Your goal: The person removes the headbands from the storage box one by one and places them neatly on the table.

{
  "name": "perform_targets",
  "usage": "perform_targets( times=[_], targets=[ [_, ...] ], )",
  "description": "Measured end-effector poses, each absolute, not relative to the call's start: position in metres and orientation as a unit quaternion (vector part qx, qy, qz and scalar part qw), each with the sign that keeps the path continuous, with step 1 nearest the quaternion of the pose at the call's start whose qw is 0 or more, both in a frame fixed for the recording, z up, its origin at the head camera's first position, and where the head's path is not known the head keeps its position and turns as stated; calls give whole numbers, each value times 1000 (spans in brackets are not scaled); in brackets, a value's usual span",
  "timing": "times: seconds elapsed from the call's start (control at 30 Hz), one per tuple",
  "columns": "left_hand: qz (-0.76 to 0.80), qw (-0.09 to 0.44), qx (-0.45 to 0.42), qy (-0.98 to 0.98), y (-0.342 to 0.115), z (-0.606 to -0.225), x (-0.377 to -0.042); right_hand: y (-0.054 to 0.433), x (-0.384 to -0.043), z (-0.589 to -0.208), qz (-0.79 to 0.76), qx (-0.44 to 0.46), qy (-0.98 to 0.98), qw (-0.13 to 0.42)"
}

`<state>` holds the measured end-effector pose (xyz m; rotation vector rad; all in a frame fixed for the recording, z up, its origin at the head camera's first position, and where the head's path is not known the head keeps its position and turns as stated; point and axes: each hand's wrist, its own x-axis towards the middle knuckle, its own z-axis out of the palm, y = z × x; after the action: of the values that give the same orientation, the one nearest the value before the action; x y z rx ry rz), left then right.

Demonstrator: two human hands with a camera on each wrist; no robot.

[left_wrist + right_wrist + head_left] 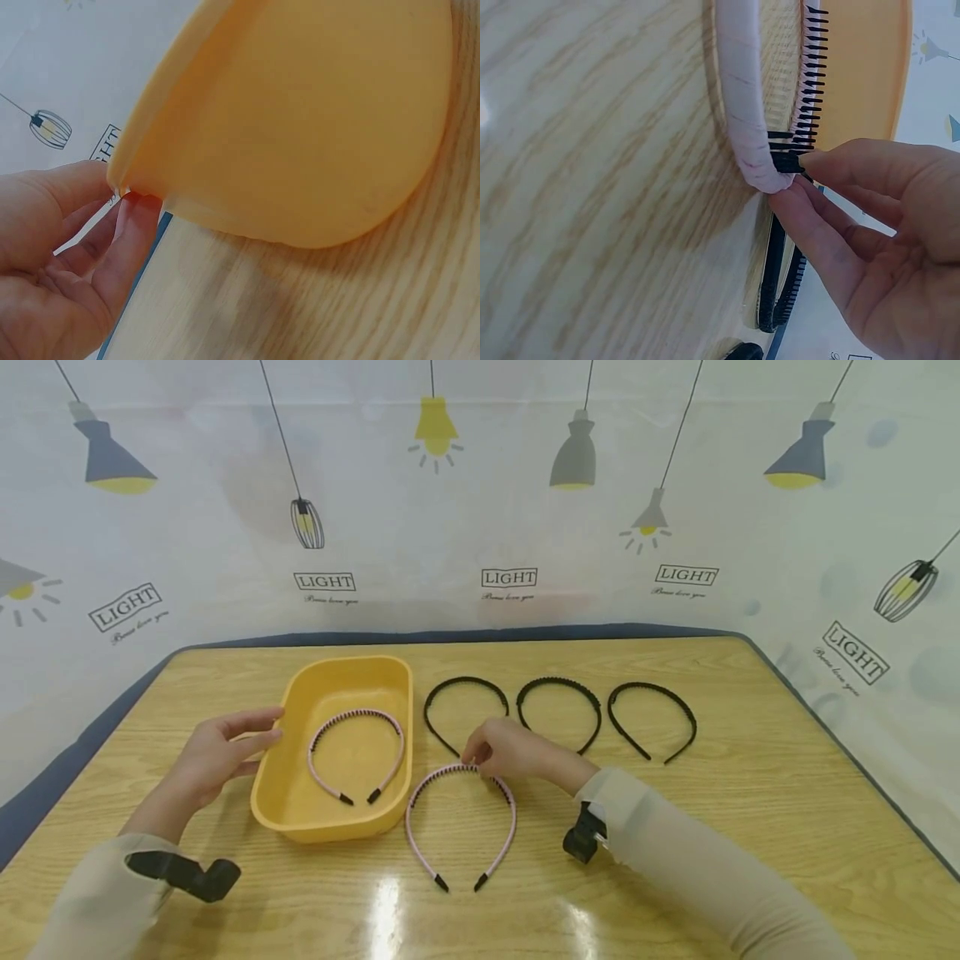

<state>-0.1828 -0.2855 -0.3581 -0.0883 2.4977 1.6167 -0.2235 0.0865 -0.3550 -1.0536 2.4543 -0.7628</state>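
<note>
My right hand (510,747) pinches the top of a pink headband (412,827) with black inner teeth and black tips. In the right wrist view, thumb and fingers of the right hand (885,206) close on the pink band (742,97) by its teeth. This headband is just right of a yellow plastic basin (330,835). Another pink headband (311,758) lies inside the basin. At the basin's left side, fingertips of my left hand (213,756) touch its outer edge. The left wrist view shows the left hand (67,247) against the rim, fingers loosely bent.
Behind my right hand, three black headbands lie in a row: left (467,679), middle (558,680) and right (675,697). They rest on a wood-grain table (750,793). A curtain (420,535) printed with lamps stands behind the table's far edge.
</note>
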Motion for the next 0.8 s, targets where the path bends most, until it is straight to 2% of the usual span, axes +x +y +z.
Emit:
perform_targets(
  times=[0.53, 0.8],
  targets=[
    [539, 81, -31, 838, -285, -357, -181, 75, -232, -332, -271, -346, 881, 177],
    [535, 79, -28, 840, -284, -357, -181, 56, -239, -318, -265, -364, 877, 168]
  ],
)
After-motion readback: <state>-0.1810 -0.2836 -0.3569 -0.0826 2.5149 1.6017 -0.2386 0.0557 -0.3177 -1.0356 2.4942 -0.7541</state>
